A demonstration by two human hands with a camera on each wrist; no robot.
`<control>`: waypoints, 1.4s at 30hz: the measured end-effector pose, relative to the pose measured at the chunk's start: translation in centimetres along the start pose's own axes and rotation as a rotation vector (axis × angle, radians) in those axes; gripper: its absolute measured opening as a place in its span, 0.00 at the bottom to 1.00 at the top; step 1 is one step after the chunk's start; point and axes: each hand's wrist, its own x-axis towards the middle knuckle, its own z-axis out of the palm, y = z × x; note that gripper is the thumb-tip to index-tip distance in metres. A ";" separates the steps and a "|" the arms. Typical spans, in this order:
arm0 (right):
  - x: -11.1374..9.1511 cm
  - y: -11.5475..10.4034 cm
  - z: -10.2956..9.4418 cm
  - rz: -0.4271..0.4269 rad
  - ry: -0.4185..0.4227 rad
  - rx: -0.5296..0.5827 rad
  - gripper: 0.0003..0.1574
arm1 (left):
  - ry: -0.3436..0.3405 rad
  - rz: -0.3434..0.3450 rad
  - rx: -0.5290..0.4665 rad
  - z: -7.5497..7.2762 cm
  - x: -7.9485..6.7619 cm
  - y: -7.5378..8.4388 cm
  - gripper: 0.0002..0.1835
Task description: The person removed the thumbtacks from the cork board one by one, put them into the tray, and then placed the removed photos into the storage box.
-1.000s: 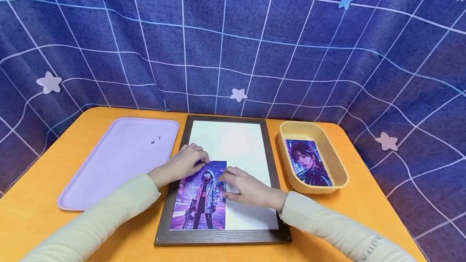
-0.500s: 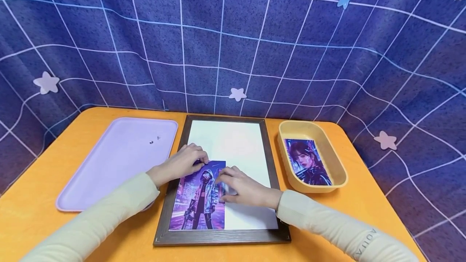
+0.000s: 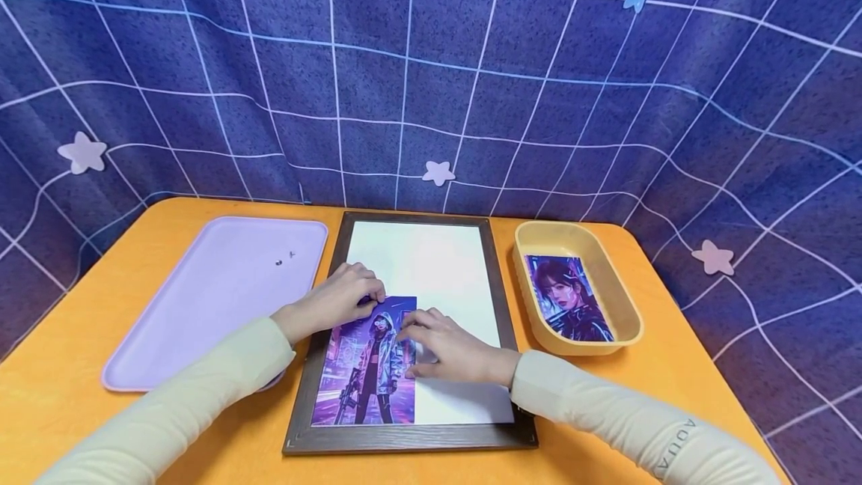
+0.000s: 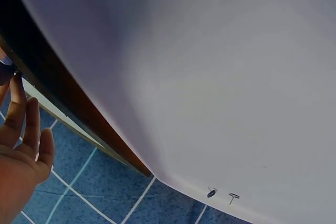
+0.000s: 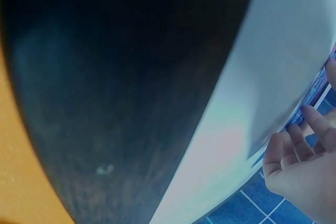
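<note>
A dark-framed white board [image 3: 465,388] lies before me. A purple print of a hooded figure with a rifle [image 3: 370,388] covers its lower left part. My left hand [image 3: 345,295] is at the print's top edge, its fingers bent. In the left wrist view its fingertips [image 4: 17,85] meet a small dark spot with a glint, and I cannot tell what they hold. My right hand [image 3: 447,346] lies over the print's right edge, index and thumb spread apart. The right wrist view shows those fingertips [image 5: 310,114] at the print's edge.
On the left, a lilac tray [image 3: 222,260] holds a thumbtack [image 4: 211,193] and another thumbtack [image 4: 233,198]. A yellow bin [image 3: 626,316] on the right contains a print of a dark-haired figure [image 3: 569,298]. An orange table [image 3: 40,388] carries everything, with a blue curtain [image 3: 377,81] behind.
My right hand has slid slightly left over the print's edge. The left hand and the print have kept their places, and the head view has shifted a little.
</note>
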 end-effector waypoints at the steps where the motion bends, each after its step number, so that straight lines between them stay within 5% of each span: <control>1: 0.0 0.0 0.0 -0.007 0.004 -0.001 0.29 | 0.002 0.003 0.004 0.0 0.0 0.0 0.04; 16: 0.1 0.2 -0.3 -0.019 -0.002 0.004 0.28 | 0.013 0.047 0.002 -0.1 0.1 -0.3 0.05; 42: 0.2 -0.1 -0.5 -0.009 -0.033 0.014 0.28 | -0.018 0.017 -0.076 -0.7 -0.7 -0.4 0.07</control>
